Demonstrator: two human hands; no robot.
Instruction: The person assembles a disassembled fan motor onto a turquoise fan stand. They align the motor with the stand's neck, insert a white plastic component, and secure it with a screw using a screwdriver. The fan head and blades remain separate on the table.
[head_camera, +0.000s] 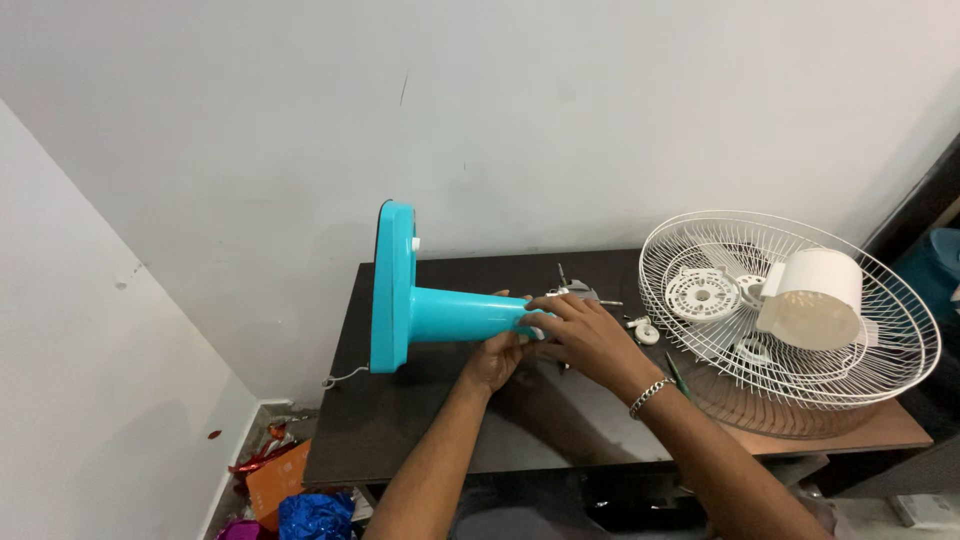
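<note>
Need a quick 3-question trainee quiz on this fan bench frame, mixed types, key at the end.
1. True or false: the turquoise fan stand lies on its side on the dark table.
2. Which hand wears a bracelet? A) left hand B) right hand
3. Fill in: the white motor cover rests in the white wire ____.

Key
1. True; its flat base faces left.
2. B; the bracelet sits on the right wrist.
3. Guard.
</note>
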